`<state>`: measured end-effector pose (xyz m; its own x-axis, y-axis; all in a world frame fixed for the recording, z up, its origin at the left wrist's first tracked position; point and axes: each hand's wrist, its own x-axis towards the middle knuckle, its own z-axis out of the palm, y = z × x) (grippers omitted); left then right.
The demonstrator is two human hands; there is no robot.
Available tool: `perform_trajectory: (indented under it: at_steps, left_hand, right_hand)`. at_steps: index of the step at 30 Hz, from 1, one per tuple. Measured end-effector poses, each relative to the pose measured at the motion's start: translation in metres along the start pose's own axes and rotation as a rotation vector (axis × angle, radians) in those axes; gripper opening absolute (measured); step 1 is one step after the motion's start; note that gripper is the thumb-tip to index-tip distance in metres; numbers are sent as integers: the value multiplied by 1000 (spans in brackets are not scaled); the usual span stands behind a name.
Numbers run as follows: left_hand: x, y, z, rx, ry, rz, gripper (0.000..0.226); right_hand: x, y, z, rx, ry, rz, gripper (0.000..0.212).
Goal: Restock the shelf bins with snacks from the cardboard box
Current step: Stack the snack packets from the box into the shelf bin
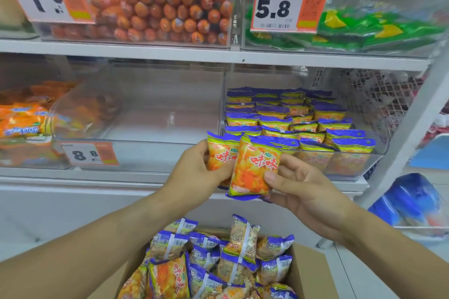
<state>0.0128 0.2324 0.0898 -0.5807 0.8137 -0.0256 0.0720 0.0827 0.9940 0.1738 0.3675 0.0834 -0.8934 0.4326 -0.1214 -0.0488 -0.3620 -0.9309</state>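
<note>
Both hands are up in front of the lower shelf, and we've got two packets between them. Our left hand (196,172) curls round the rear packet (218,155), thumb over its face, while our right hand (301,187) cups the front packet (255,167) from below, thumb pressed on its lower edge. They overlap like a fan, faces toward us, probably so we can square them up before they go in label-forward.

Just behind them sits the right-hand bin (359,172), already well stocked: matching packets (313,128) stand in tidy rows up to its front wall. That's surely where these two belong, so we hold them level with its front lip.

Left of it, the middle bin (150,150) looks bare inside, with an 8.8 tag (90,153) on its front edge.

Down below, the box (308,272) is open and heaped with loose packets, so plenty remains to shift.
</note>
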Motion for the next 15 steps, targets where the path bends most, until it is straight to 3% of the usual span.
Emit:
perform_trajectory:
  at_steps: [2, 5, 9, 15]
  left_hand:
    - [0, 2, 4, -177, -45, -76, 27]
    - [-1, 5, 1, -359, -145, -148, 60]
    - [-8, 9, -2, -130, -200, -65, 60]
    - [-7, 10, -9, -130, -143, -55, 50]
  right_hand:
    - [2, 0, 5, 7, -15, -26, 45]
    - [7, 1, 11, -73, -18, -57, 48]
    - [14, 2, 14, -148, -14, -74, 56]
    - [20, -9, 17, 17, -217, 35, 60]
